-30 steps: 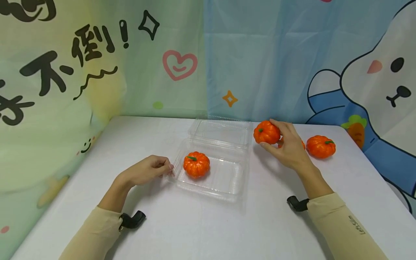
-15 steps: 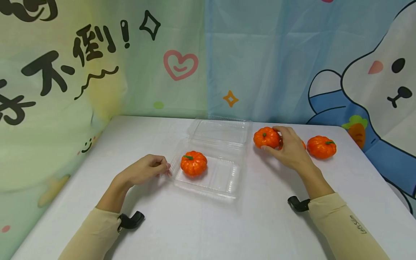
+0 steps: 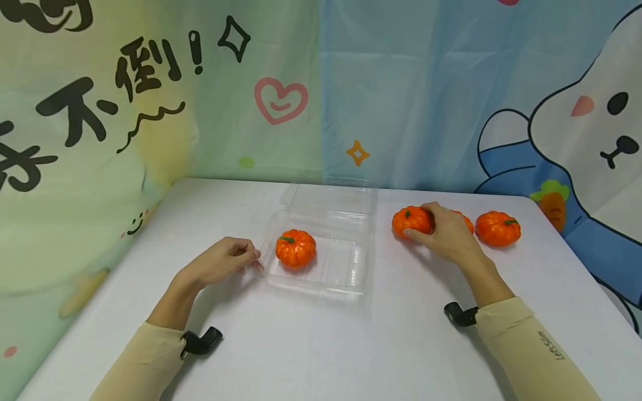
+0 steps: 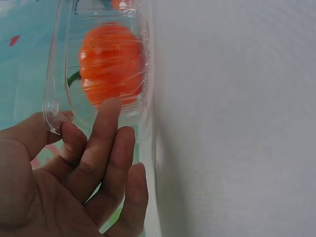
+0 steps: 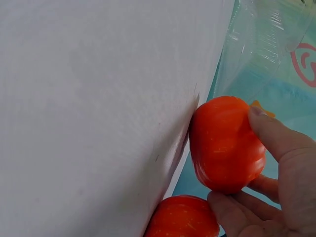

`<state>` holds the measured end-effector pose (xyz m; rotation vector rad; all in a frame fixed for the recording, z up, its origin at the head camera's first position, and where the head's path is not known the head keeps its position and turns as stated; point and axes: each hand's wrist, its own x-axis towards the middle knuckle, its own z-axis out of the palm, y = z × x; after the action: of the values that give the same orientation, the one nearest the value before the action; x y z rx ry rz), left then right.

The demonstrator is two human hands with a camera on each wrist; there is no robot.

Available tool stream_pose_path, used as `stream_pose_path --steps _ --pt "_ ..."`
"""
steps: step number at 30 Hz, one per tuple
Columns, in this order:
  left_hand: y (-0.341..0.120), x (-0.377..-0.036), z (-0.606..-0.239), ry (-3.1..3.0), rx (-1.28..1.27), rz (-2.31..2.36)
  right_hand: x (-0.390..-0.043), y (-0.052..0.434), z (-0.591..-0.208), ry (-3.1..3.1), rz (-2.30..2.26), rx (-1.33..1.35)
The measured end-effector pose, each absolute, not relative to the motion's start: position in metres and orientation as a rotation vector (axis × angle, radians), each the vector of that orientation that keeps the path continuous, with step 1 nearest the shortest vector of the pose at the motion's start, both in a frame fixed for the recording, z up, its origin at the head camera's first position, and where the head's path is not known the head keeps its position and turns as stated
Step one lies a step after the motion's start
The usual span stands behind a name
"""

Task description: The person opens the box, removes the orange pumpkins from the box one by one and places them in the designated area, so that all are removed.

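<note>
My left hand (image 3: 223, 262) pinches the left rim of a clear plastic clamshell box (image 3: 341, 262), thumb and index finger at its edge in the left wrist view. Inside the box, toward its left, sits an orange toy pumpkin (image 3: 296, 250) with a green stem. My right hand (image 3: 446, 234) grips a second orange pumpkin (image 3: 410, 221) between thumb and fingers, low at the tabletop to the right of the box. In the right wrist view that pumpkin (image 5: 224, 143) is right at the white surface. Another pumpkin (image 3: 465, 221) is mostly hidden behind the right hand.
One more pumpkin (image 3: 498, 229) rests at the far right of the white table (image 3: 321, 345). The box's lid (image 3: 328, 199) lies folded back toward a printed cloth backdrop (image 3: 401, 100). Black curved mounts (image 3: 203, 341) stick out from both sleeves.
My right hand has lowered its pumpkin to the tabletop. The box, with the pumpkin in it, has slid a little left and back; the left hand stays at its rim.
</note>
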<state>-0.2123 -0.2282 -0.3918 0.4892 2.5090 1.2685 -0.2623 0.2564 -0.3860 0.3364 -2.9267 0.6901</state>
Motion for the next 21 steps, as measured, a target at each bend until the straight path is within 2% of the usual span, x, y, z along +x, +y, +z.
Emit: stream_pose_path --steps 21 --pt "-0.230 -0.207 -0.386 2.549 0.418 1.238 -0.257 0.240 -0.381 -3.027 0.548 0.327"
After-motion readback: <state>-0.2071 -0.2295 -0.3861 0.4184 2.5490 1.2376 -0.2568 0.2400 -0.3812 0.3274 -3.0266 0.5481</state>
